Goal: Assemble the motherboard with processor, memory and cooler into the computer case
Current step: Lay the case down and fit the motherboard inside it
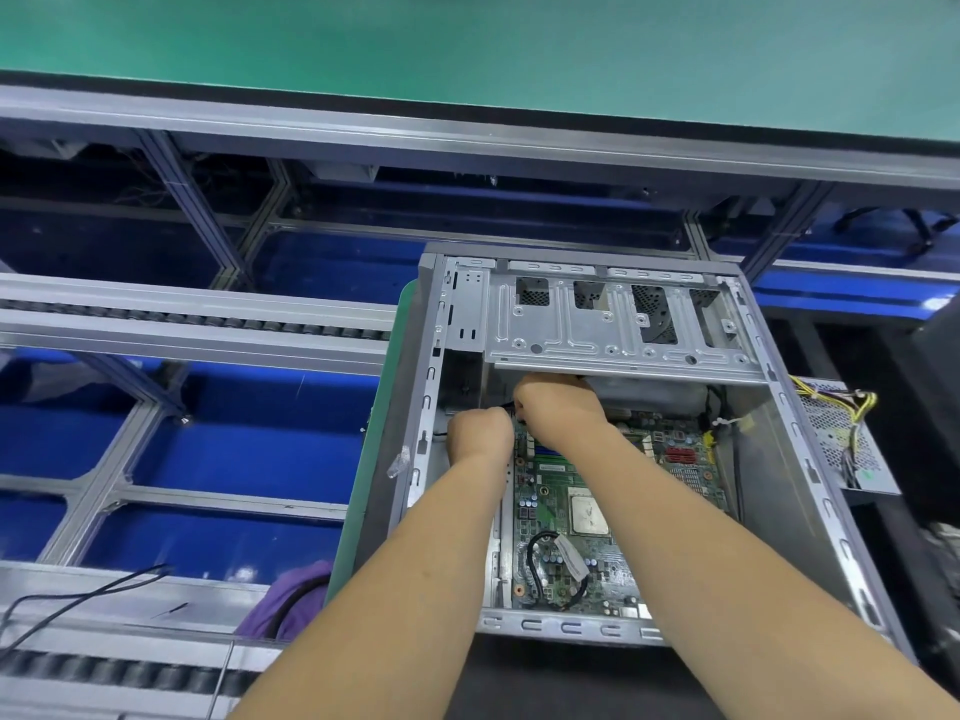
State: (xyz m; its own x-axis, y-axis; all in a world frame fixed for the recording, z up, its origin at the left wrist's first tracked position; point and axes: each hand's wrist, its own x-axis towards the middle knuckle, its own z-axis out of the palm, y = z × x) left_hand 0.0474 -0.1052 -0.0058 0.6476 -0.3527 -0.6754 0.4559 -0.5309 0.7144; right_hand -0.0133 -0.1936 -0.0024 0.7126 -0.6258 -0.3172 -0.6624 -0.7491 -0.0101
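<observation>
Computer case (597, 324) lies on its side, open face up, centre-right of frame; long axis runs bottom to top of frame, drive cage (613, 319) at the upper end. Motherboard (571, 511) sits flat inside on the case floor, long axis the same way. Bare processor (588, 511) seated mid-board, metal lid up. Black cable (540, 558) loops over the board's lower part. Both hands are deep in the case just below the drive cage. Left hand (480, 433) at the board's upper-left edge, fingers curled under; right hand (558, 400) just beside it, also curled. Both show backs only; can't tell what either grasps. Power supply (841, 433) with yellow wires sits at the case's right.
</observation>
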